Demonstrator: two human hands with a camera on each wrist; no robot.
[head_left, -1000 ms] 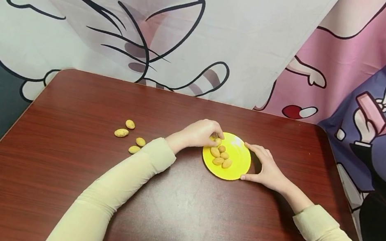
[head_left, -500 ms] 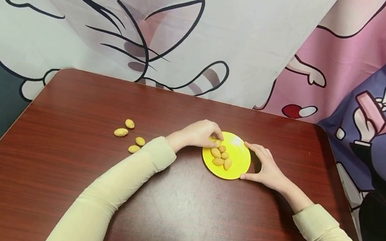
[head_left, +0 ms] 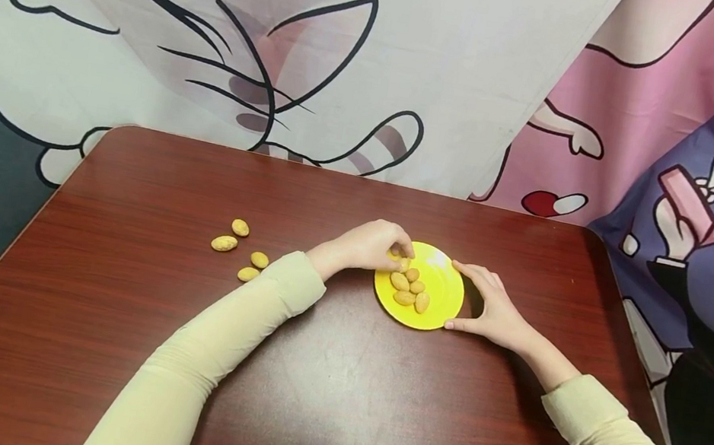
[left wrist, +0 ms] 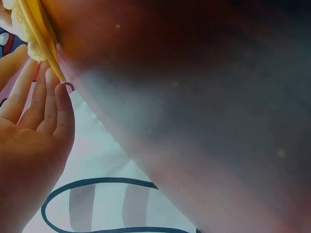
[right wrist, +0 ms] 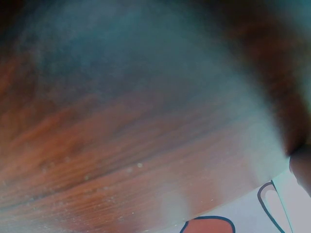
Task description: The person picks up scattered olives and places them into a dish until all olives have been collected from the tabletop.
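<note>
A yellow plate (head_left: 445, 289) sits on the table, several oval yellow-brown nut-like pieces (head_left: 404, 298) heaped on its left half. My left hand (head_left: 372, 246) reaches over the plate's upper left rim, its fingertips among the pieces there and partly hiding them. In the left wrist view that hand (left wrist: 36, 128) has nearly straight fingers at the plate's edge (left wrist: 54, 68), close to the bumpy pale pieces (left wrist: 33, 41). My right hand (head_left: 496, 312) touches the plate's right rim, thumb and fingers spread wide along it. The right wrist view shows mostly blurred table, with skin at its right edge.
Several more oval pieces (head_left: 224, 243) lie on the brown table (head_left: 319, 386) left of the plate, close by the left sleeve (head_left: 244, 329). Behind the table's far edge hangs a cloth (head_left: 462, 77) printed with cartoon figures.
Pieces on the plate have shifted slightly to the right near my left fingertips. Both hands stay almost where they were.
</note>
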